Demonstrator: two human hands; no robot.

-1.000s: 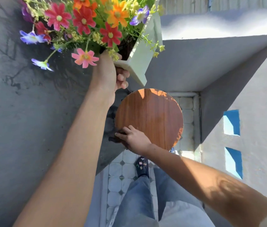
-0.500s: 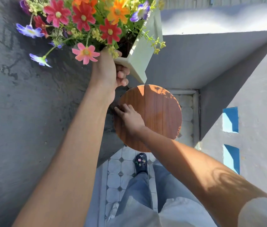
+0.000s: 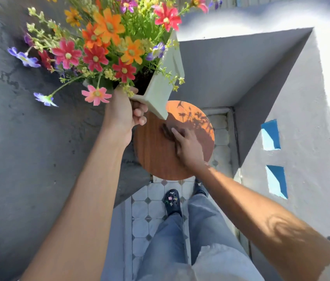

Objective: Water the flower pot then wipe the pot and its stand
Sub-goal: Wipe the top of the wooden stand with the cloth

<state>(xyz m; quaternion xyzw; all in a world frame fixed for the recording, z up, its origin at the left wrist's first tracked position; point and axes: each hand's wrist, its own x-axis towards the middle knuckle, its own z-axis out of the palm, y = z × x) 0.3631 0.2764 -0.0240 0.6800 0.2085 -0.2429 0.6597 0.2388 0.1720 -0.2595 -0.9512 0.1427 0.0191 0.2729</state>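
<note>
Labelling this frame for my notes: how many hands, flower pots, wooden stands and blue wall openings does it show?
hands: 2 (left hand, right hand)
flower pot: 1
wooden stand: 1
blue wall openings: 2
Total: 6

Outdoor corner in bright sun. A rough dark grey wall point(image 3: 18, 159) on the left, pale plastered walls point(image 3: 305, 138) with blue openings point(image 3: 270, 134) on the right, and white floor tiles point(image 3: 145, 211) with small dark diamonds below.
</note>
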